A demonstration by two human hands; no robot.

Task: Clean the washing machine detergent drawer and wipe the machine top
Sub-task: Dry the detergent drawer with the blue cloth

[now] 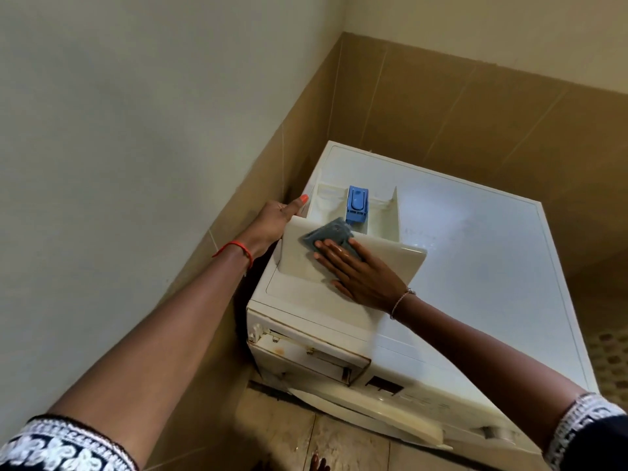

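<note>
Atop corner washing machine [475, 266], detergent drawer [299, 253]

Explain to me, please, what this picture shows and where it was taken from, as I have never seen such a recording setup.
There is no robot here. A person wears a camera on the head, and this single picture looks forward and down at their own two arms. They stand at a white washing machine in a tiled corner. The detergent drawer is out of the machine and rests on its top. The open slot that it belongs in shows at the machine's front. Inside the drawer sits a blue insert. The left hand grips the drawer's left edge. The right hand, fingers flat, presses a grey-blue cloth against the drawer's front panel.
</note>
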